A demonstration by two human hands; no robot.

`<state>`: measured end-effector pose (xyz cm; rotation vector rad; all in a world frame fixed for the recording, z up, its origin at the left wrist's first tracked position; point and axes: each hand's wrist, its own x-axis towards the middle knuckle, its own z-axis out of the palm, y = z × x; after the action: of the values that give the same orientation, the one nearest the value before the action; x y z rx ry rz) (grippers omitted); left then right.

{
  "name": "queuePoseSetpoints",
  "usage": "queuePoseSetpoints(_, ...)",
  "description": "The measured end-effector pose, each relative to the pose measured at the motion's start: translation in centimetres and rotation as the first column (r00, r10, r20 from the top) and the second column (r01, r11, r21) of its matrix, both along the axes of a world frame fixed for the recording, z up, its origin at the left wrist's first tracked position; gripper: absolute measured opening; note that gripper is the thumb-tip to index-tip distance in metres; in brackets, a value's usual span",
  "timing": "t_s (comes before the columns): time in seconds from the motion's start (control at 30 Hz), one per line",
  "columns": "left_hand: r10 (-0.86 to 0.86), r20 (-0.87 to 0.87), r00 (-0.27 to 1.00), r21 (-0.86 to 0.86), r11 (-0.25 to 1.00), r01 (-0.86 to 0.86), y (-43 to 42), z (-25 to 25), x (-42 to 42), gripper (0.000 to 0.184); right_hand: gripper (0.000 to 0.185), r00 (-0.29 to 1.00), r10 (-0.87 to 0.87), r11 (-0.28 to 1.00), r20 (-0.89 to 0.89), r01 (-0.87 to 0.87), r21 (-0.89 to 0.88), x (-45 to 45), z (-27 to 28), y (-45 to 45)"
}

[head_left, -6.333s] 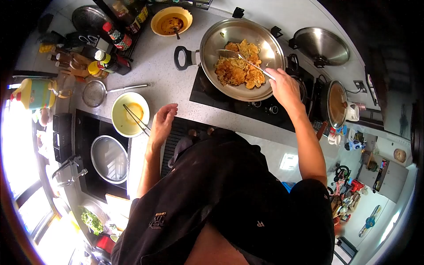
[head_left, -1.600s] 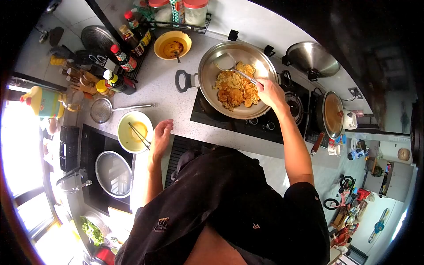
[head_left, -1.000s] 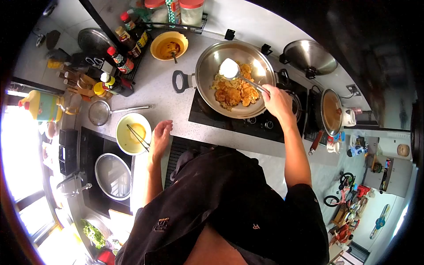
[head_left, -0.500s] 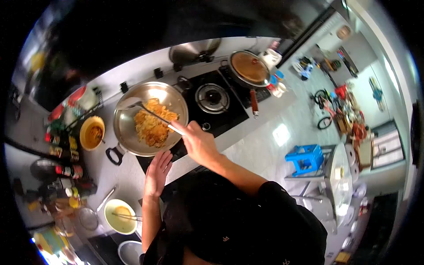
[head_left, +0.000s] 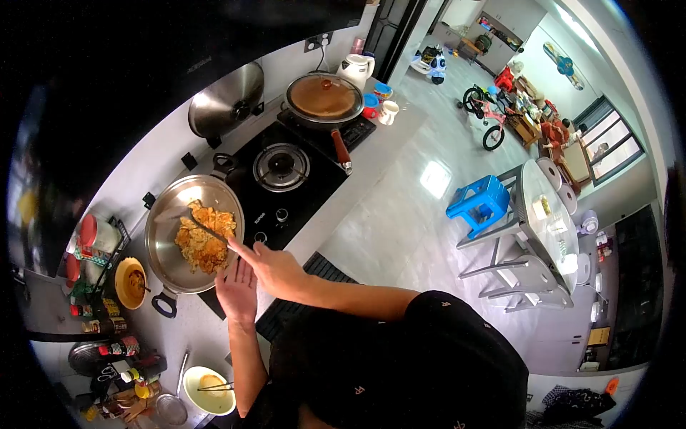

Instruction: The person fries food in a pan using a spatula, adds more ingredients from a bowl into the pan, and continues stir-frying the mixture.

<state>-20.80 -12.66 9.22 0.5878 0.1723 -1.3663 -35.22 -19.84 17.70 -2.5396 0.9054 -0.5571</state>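
Note:
My right hand (head_left: 277, 272) is closed around the handle of a spatula (head_left: 207, 228), whose blade lies over the left side of a wide steel pan (head_left: 161, 250). Broken-up, orange-yellow cooked egg (head_left: 204, 247) is heaped in the pan's middle and right. My left hand (head_left: 237, 294) is beside the pan's near rim, fingers stretched out, palm up and holding nothing. Whether it touches the rim I cannot tell. The pan sits at the left end of the black gas stove (head_left: 314, 177).
Behind the bare burner (head_left: 281, 167) stands a lidded frying pan (head_left: 325, 99) with a red-brown handle (head_left: 341, 150). A yellow bowl (head_left: 131, 283) and several bottles (head_left: 121, 347) line the left. Near my left arm is a pale bowl (head_left: 209, 400) with chopsticks.
The camera view has turned, shifting the stove and pan down and left in the picture. My left hand is closer to my right hand; the spatula stays in the pan.

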Motion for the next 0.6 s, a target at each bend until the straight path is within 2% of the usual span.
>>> queuePoseSetpoints(0.03,-0.051,0.07,0.996,-0.105,0.993,0.058,-0.4,1.1,-0.3,0.073,0.074,0.997,0.033,0.996,-0.067,-0.028,0.083,0.0,-1.1,-0.1)
queuePoseSetpoints(0.07,-0.084,0.142,0.986,-0.201,0.973,0.112,-0.9,2.2,-0.7,0.072,0.077,0.999,0.028,0.995,-0.034,-0.025,0.093,-0.5,-3.0,-1.0)
queuePoseSetpoints(0.1,-0.068,0.383,0.921,0.018,0.998,0.066,-2.1,3.3,-2.4,0.068,0.08,0.999,0.044,0.993,0.0,-0.044,0.112,-0.5,-5.3,-1.8)
queuePoseSetpoints(0.13,-0.058,0.27,0.961,0.006,0.998,0.058,-1.8,1.6,-2.7,0.068,0.083,0.995,0.093,0.984,0.034,-0.097,0.147,-0.2,-6.6,-1.4)
queuePoseSetpoints(0.17,-0.178,0.239,0.955,0.012,0.984,0.18,-0.9,1.6,-2.9,0.07,0.079,0.993,0.121,0.977,0.015,-0.122,0.172,-0.5,-5.9,-2.1)
queuePoseSetpoints(0.2,-0.139,0.206,0.969,0.071,0.989,0.127,-0.8,1.4,-3.4,0.075,0.075,0.987,0.16,0.965,0.0,-0.156,0.209,-1.1,-4.7,-3.2)
queuePoseSetpoints(0.27,0.001,0.126,0.992,0.121,0.993,-0.017,-0.9,2.1,-4.7,0.081,0.065,0.995,0.091,0.95,-0.036,-0.076,0.302,-1.7,-2.7,-3.8)
queuePoseSetpoints(0.3,0.071,0.14,0.988,0.089,0.993,-0.084,-0.5,1.2,-4.8,0.08,0.066,0.993,0.119,0.957,-0.01,-0.112,0.267,-2.4,-2.8,-3.7)
queuePoseSetpoints(0.33,0.133,0.165,0.977,0.129,0.98,-0.155,-0.7,1.5,-5.1,0.077,0.067,0.992,0.127,0.967,0.02,-0.128,0.219,-2.8,-3.1,-3.7)
queuePoseSetpoints(0.37,0.07,0.128,0.989,-0.094,0.994,-0.058,-0.8,2.2,-5.3,0.075,0.068,0.985,0.175,0.969,-0.001,-0.172,0.178,-3.0,-5.1,-3.6)
queuePoseSetpoints(0.4,0.038,0.259,0.965,-0.017,0.999,-0.035,-1.9,1.6,-6.1,0.074,0.069,0.976,0.216,0.968,-0.025,-0.211,0.139,-2.7,-7.3,-3.9)
queuePoseSetpoints(0.47,0.048,0.112,0.993,-0.058,0.997,-0.042,-1.1,2.7,-6.7,0.076,0.065,0.971,0.238,0.956,-0.035,-0.228,0.182,-2.9,-5.3,-5.1)
queuePoseSetpoints(0.5,0.1,0.18,0.979,-0.012,0.995,-0.1,-0.9,2.5,-7.0,0.078,0.068,0.966,0.258,0.958,0.03,-0.259,0.122,-2.7,-5.1,-5.8)
queuePoseSetpoints(0.53,0.128,0.164,0.978,0.021,0.991,-0.133,-0.4,2.2,-7.1,0.078,0.071,0.956,0.278,0.957,0.088,-0.284,0.064,-3.0,-4.7,-6.0)
queuePoseSetpoints(0.6,0.188,0.138,0.972,0.077,0.977,-0.2,0.6,1.2,-6.9,0.079,0.073,0.962,0.269,0.957,0.053,-0.273,0.093,-3.0,-3.8,-5.7)
